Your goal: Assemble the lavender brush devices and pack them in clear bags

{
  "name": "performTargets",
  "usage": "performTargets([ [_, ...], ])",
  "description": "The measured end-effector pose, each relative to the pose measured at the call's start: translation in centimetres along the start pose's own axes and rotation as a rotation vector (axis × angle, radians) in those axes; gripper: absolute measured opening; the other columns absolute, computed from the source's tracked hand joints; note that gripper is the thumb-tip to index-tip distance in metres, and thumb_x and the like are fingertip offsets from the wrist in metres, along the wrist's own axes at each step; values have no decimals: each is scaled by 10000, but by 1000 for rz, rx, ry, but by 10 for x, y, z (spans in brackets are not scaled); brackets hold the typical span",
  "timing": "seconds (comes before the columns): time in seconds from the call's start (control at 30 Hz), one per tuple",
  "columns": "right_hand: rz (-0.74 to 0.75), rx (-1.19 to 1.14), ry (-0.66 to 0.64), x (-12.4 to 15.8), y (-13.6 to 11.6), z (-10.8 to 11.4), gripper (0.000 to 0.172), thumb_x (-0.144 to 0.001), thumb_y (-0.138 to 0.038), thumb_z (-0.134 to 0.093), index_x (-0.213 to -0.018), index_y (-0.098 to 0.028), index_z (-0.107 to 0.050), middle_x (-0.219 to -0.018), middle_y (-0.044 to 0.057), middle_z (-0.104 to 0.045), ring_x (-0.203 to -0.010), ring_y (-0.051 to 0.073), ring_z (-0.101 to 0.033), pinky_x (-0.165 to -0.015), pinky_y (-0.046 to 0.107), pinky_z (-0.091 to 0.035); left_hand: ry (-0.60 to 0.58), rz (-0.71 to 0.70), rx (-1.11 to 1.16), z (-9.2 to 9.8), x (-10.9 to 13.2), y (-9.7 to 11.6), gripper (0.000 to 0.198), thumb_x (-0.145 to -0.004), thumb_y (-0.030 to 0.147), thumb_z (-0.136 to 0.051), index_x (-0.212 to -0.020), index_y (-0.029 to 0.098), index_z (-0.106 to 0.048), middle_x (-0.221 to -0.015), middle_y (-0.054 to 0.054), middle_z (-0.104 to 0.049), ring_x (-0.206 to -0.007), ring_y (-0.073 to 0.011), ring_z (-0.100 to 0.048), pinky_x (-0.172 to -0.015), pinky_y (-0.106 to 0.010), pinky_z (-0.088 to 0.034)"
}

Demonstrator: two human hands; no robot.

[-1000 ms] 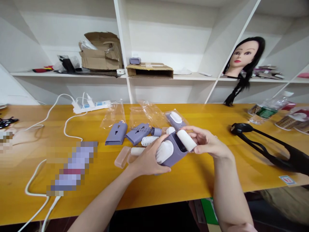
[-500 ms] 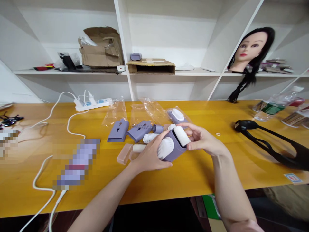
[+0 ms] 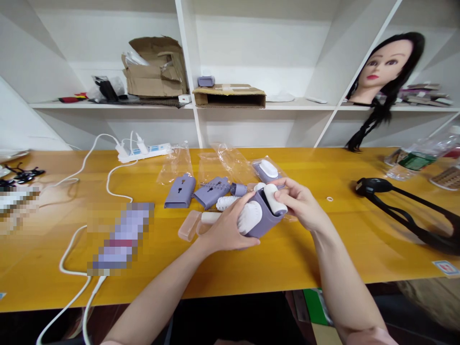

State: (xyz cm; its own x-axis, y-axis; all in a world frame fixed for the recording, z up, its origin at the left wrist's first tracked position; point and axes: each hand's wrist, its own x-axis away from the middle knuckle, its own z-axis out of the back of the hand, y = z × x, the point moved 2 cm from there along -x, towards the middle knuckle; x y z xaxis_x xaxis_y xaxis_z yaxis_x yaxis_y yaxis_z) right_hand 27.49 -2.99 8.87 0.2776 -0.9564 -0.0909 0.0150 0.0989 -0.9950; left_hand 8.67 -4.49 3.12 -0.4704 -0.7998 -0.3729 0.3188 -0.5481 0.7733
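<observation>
My left hand (image 3: 228,229) grips a lavender plastic holder (image 3: 264,223), with a white bristled pad (image 3: 249,217) seated in its face. My right hand (image 3: 302,203) pinches a white roller (image 3: 275,199) against the holder's upper end. Just left of my left hand lie a white cylinder (image 3: 210,218) and a translucent peach case (image 3: 189,225). Farther back are several lavender parts: a slotted cover (image 3: 179,191), a second cover (image 3: 212,191), a small white brush (image 3: 226,203) and a white oval piece (image 3: 268,168) on a lavender base.
Clear plastic bags (image 3: 233,163) lie behind the parts on the yellow wooden table (image 3: 53,258). A power strip (image 3: 143,152) with white cables stands to the left, beside a pixelated object (image 3: 122,239). A black strap (image 3: 406,211) lies right. White shelves hold cardboard boxes and a mannequin head.
The white roller has moved from beside the holder's end to against it, with my hands closer together. The whole view has shifted slightly right and upward.
</observation>
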Motion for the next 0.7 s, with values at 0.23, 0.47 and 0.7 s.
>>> performTargets([
  [0.23,37,13,6,0,2,-2,303,-715,-376,-700,-901,-200,-538,-524,-74,-538,-384,43,-395,-373,164,-255,-13,25,-21,1,-1,-3,1048,-544,337,-781,-1417,295,-203,-1446,-83,-355,-1300,-310,-361,-1061,-489,-308],
  [0.47,34,-20,-64,0,1,2,288,-717,-361,-695,-914,-203,-557,-577,-51,-576,-394,47,-409,-384,171,-295,29,-16,-8,-3,-2,-8,1012,-564,318,-772,-1404,286,-208,-1427,-89,-377,-1276,-292,-398,-1051,-486,-334],
  [0.7,393,312,-32,10,-3,-4,294,-772,-296,-644,-1047,-215,-580,-569,-59,-472,-453,68,-358,-422,199,-271,202,-183,-244,-5,2,-4,951,-579,263,-754,-1380,272,-242,-1357,-110,-427,-1245,-286,-427,-1021,-481,-386],
])
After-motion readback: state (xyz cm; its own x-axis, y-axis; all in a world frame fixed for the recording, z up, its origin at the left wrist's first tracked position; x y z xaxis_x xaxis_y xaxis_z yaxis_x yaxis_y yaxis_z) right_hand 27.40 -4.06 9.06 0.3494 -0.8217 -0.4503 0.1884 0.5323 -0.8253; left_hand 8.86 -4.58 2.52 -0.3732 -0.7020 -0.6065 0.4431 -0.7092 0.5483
